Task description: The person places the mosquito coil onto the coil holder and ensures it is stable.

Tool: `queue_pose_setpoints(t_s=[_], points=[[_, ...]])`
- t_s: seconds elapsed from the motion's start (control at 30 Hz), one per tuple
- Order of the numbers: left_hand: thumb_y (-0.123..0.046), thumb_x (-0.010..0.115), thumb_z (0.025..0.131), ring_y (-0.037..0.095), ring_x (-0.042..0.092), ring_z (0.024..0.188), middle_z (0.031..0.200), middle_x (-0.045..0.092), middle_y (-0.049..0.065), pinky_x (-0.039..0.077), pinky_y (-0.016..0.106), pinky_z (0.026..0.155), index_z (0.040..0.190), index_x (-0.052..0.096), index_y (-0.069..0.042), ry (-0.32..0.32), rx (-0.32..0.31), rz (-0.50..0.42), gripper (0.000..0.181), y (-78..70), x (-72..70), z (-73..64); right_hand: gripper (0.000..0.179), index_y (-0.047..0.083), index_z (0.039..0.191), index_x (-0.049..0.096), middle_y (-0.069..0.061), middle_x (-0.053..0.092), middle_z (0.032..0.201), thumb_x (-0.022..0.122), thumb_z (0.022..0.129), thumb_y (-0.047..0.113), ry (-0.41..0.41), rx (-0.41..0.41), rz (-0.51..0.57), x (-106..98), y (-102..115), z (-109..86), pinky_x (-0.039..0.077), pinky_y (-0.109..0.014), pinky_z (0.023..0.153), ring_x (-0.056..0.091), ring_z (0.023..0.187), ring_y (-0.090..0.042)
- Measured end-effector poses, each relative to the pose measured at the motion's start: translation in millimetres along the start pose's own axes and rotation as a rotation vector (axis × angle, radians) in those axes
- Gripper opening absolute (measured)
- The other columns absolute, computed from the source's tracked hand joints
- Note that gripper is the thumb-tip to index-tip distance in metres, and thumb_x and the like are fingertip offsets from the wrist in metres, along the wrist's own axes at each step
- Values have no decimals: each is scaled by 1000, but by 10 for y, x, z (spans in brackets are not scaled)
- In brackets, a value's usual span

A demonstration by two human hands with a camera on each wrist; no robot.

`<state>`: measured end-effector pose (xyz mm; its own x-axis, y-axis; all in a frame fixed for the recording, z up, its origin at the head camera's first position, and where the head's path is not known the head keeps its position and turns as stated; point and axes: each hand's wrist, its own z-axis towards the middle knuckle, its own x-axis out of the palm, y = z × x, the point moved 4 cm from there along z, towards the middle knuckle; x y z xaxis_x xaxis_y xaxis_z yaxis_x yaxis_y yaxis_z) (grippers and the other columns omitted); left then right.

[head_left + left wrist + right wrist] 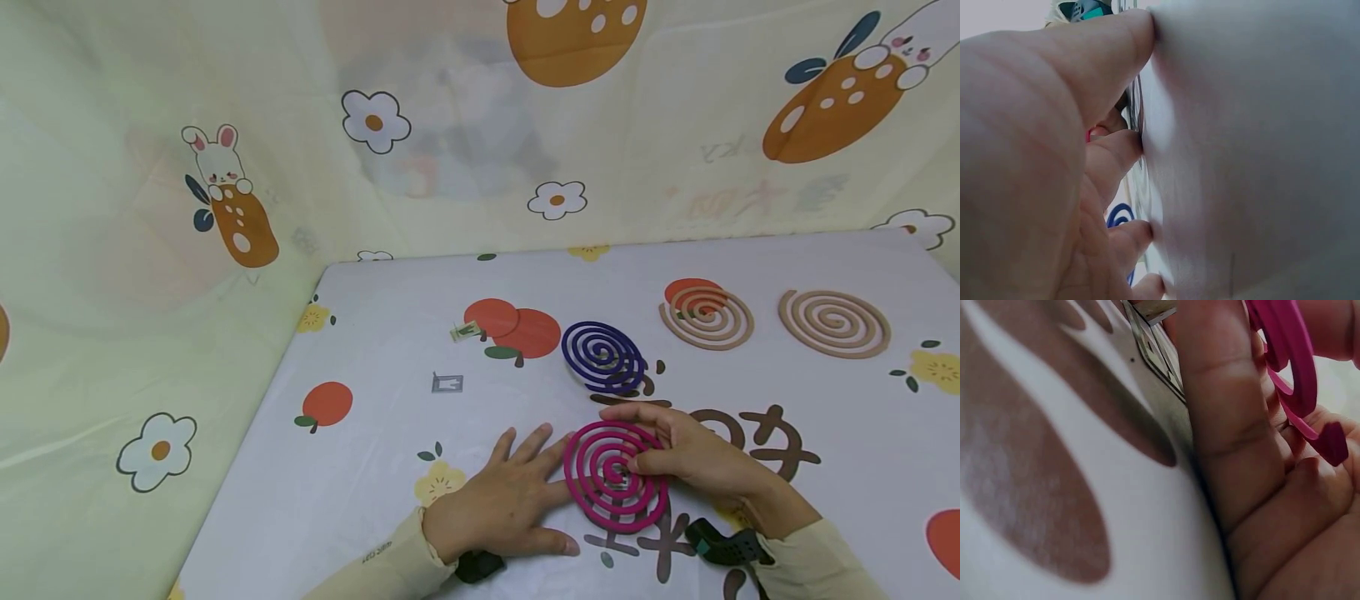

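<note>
In the head view my right hand (686, 446) pinches a pink mosquito coil (613, 471) near its centre, thumb on top. The coil stays low over the tabletop. My left hand (506, 492) lies palm down with fingers spread, its index finger reaching under the pink coil. The left wrist view shows the fingertips (1129, 142) pressing on the cloth. A thin flat metal piece (1161, 362) lies by the right fingers in the right wrist view, mostly hidden by the coil from above. Behind the hands, a dark blue mosquito coil (602, 354) sits slightly tilted.
Two tan mosquito coils (707, 318) (835, 321) lie at the back right. Left of the blue coil are a small grey metal plate (447, 383) and a small shiny piece (465, 332). A printed cloth (375, 333) covers the table; a patterned curtain (450, 192) hangs behind.
</note>
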<state>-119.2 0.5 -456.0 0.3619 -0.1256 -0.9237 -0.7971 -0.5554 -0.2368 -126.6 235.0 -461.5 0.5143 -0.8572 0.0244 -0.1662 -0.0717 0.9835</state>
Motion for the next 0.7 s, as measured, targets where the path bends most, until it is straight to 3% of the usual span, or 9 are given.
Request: queue_pose_setpoints(t_s=[0.33, 0.7], points=[[-75, 53, 94, 31, 6, 162, 176, 9, -4, 18, 68, 123, 163, 22, -49, -19, 12, 13, 80, 0, 10, 6, 62, -5, 151, 42, -24, 60, 139, 70, 95, 3, -45, 31, -24, -12, -28, 12, 60, -32, 91, 68, 113, -19], [-75, 53, 94, 32, 7, 161, 176, 10, -3, 19, 67, 122, 163, 23, -48, -33, 18, 32, 81, 1, 18, 10, 65, -5, 151, 40, -21, 64, 136, 73, 97, 8, -57, 82, 38, -30, -38, 11, 61, -36, 90, 71, 112, -21]])
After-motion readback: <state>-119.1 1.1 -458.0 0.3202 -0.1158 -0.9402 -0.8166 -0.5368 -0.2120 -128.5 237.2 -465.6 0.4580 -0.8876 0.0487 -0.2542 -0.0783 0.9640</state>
